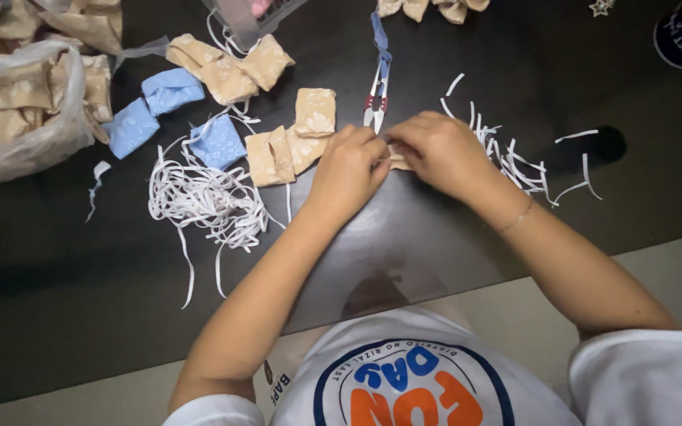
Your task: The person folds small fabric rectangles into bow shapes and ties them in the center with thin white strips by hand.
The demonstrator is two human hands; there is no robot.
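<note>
Both hands, left and right, pinch one tan pouch together mid-table below the snips; likely tying stage, needing a firm grip next.

Our two bare forearms reach away from us and angle inward, so that our hands meet far from the body, a little right of the middle of the scene. Our left hand lies knuckles up, its fingers curled down and pinched together at its right edge. Our right hand faces it, also back up, fingers bent and tips drawn toward the left hand. The fingertips of both hands touch or nearly touch. Our right wrist is slightly bent, the left one straight.
</note>
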